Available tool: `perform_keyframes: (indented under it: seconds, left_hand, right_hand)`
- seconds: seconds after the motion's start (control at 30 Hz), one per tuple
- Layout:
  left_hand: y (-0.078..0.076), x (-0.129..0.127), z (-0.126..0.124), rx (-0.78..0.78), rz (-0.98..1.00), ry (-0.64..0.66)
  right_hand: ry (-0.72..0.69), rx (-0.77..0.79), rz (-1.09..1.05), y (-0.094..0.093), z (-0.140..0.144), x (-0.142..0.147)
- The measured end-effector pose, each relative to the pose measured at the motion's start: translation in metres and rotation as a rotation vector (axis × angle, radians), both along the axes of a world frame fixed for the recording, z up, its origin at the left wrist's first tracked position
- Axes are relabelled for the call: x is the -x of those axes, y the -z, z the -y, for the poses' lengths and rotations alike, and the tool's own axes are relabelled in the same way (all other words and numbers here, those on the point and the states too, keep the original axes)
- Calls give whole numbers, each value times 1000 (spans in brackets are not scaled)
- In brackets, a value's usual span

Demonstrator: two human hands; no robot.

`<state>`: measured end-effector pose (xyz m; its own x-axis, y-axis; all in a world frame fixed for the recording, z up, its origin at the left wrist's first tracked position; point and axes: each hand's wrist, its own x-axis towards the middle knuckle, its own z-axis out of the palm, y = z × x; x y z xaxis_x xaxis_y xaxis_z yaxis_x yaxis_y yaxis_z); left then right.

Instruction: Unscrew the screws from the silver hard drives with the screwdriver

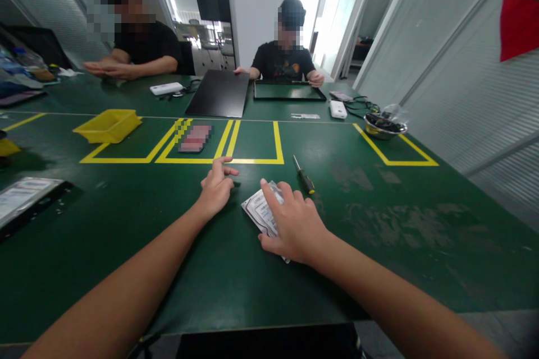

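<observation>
Hard drive [260, 210] lay flat on the green bench [379, 247], near the front edge and centre. Its long axis ran diagonally, from near-right under the palm toward far-left; the exposed end pointed away and left. It was a thin rectangular slab, silvery metal, with a white printed label on top; the print was too small to read.

Right hand [295, 227] rested palm-down over the drive's nearer half, fingers spread across the label, grip pressing on it rather than closed around it. Left hand [217, 188] sat just beside the drive's far-left corner, fingers loosely curled with fingertips on the bench mat, holding nothing that could be seen.

A screwdriver [304, 175], black and yellow handle, lay just beyond the right hand. Yellow tape boxes [252, 160] marked the mat. A yellow plastic bin [108, 125] stood far left, and a metal bowl [381, 126] far right.
</observation>
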<state>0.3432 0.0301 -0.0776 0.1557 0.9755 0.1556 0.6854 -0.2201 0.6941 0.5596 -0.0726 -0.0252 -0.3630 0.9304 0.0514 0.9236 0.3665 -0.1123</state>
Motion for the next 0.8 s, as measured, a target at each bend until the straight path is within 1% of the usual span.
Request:
perform_keyframes:
  seconds: [0.07, 0.1, 0.23, 0.33, 0.43, 0.57, 0.7, 0.8]
  left_hand:
    - [-6, -4, 3, 12, 61, -75]
    - [-9, -5, 4, 14, 80, -93]
    - [-12, -8, 5, 10, 79, -90]
    - [-11, -8, 4, 20, 67, -95]
    - [-11, -9, 5, 10, 37, -95]
    - [-11, -11, 7, -9, -15, -93]
    - [-11, -12, 8, -2, -50, -81]
    - [-10, -12, 8, -8, -73, -60]
  right_hand:
    - [-19, -1, 0, -1, 7, -4]
    - [-28, 0, 0, -2, 10, -6]
    - [-45, 7, -3, -7, 25, -21]
    - [-32, 11, 0, -8, 35, -39]
    - [4, 1, 6, -7, 46, -64]
    - [76, -68, 36, -1, 57, -105]
    - [180, -124, 110, 6, 57, -148]
    - [279, -130, 178, 11, 53, -181]
